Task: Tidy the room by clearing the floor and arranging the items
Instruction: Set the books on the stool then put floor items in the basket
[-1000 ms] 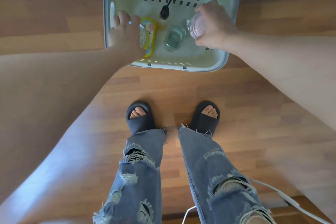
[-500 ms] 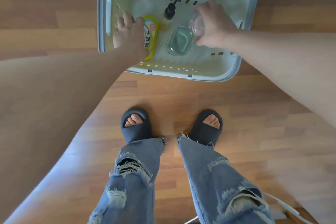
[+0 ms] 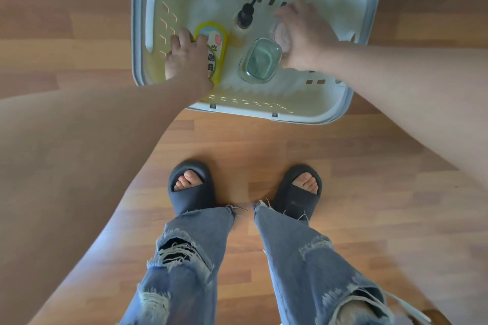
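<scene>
- basket [image 3: 367, 8]: pale blue-grey rim, cream inside, rows of dark slots;
- packet [image 3: 215, 34]: yellow edge, white label, black lettering;
- pump [image 3: 245, 14]: black;
- container [image 3: 261, 60]: green-tinted glass;
- jar [image 3: 281, 34]: clear, pinkish;
- floor [image 3: 369, 166]: brown wood planks;
- slippers [image 3: 194, 192]: dark grey;
- jeans [image 3: 298, 245]: faded blue

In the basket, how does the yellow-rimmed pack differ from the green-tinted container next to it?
The yellow-rimmed pack is a long oval with a printed label; the green-tinted container is a plain, see-through rounded rectangle. The left hand grips the pack, whereas the container lies free, the right hand beside it holding a clear pinkish object instead. Both sit inside the pale basket.
</scene>
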Demonstrator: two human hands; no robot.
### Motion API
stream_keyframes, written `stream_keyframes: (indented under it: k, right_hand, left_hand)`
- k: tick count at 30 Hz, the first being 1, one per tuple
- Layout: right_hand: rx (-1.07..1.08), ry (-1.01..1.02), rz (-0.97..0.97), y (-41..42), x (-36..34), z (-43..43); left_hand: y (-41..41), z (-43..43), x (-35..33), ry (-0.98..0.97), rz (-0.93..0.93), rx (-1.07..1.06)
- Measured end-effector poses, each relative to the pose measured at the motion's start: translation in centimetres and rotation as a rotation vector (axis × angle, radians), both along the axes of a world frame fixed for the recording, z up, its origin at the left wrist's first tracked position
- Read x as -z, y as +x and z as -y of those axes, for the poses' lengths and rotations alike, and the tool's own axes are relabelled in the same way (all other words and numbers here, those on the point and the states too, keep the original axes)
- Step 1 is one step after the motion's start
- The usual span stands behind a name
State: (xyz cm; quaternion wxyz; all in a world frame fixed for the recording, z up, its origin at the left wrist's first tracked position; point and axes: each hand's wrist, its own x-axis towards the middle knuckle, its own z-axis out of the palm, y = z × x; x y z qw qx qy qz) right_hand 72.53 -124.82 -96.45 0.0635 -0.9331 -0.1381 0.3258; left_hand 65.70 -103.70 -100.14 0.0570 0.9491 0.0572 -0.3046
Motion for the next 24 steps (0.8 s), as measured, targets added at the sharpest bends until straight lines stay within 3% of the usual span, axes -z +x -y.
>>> stream_keyframes:
  k: [24]
  right_hand:
    - [-0.055,-0.034,0.074,-0.3,1.5,0.2]
  left_hand:
    - [0.7,0.3,2.9,-0.005,0.005,0.043]
